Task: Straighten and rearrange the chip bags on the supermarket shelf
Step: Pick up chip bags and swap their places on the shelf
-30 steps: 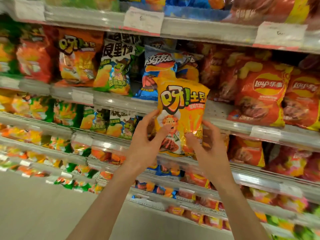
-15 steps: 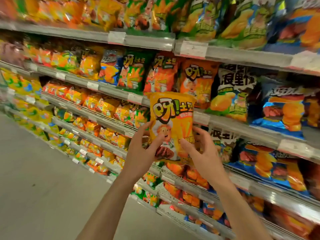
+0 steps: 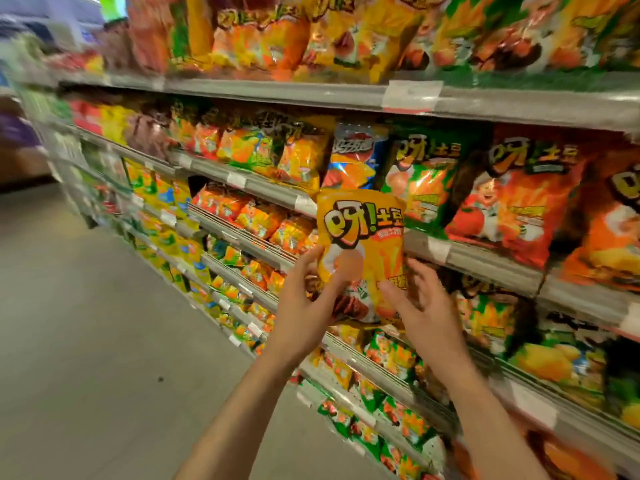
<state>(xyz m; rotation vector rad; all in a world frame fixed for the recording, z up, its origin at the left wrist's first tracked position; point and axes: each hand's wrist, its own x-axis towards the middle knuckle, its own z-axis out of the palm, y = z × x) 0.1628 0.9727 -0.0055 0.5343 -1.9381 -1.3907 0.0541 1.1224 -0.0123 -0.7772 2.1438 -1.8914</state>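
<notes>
I hold a yellow chip bag (image 3: 363,237) upright in front of the shelving, at mid height. My left hand (image 3: 304,306) grips its lower left edge, thumb across the front. My right hand (image 3: 426,306) holds the lower right corner, fingers spread behind it. Behind the bag, the shelf row carries a blue bag (image 3: 353,157), a green bag (image 3: 426,181) and a red bag (image 3: 519,202) of the same kind, standing upright. The bottom of the yellow bag is hidden by my hands.
The shelf unit (image 3: 485,261) runs from far left to near right, with several tiers of chip bags above and below. Price tags (image 3: 412,95) line the rails. Grey aisle floor (image 3: 86,341) lies to the left. The view is blurred by motion.
My view has swung left along the aisle; the shelves now slide off to the right. The yellow bag stays in both hands, and the bags behind it have changed.
</notes>
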